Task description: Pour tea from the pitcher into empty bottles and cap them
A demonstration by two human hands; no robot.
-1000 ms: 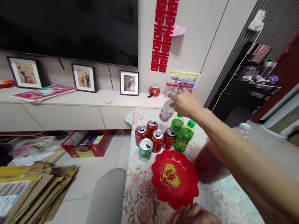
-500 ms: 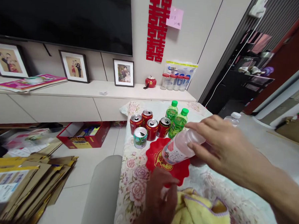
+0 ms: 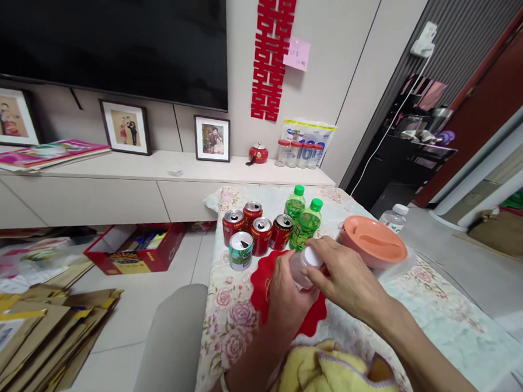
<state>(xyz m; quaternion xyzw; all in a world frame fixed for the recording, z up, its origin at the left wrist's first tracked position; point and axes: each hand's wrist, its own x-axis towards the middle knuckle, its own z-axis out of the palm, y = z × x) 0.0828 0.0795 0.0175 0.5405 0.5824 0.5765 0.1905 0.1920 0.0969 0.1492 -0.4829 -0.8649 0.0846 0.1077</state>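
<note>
A clear plastic bottle [image 3: 300,274] with a white cap [image 3: 312,256] is held over the red scalloped plate [image 3: 260,289]. My left hand [image 3: 288,297] wraps around the bottle's body, covering most of its label. From the right, my right hand [image 3: 343,270] grips the cap between thumb and fingers. Just beyond the hands stand two green drink bottles [image 3: 306,229], a dark red can [image 3: 282,232], several red cans [image 3: 261,237] and a green can [image 3: 240,251]. A yellow towel [image 3: 335,378] lies crumpled nearest me.
An orange lidded bowl [image 3: 373,240] sits right of my hands, with another white-capped bottle [image 3: 394,219] behind it. The floral tablecloth [image 3: 223,311] covers the table. A grey seat [image 3: 173,337] is at its left edge, flattened cardboard [image 3: 61,337] on the floor.
My left hand has come up from near the towel and taken hold of the bottle's body. The bottle has gone from tilted to more upright, and my right hand has shifted left onto its cap.
</note>
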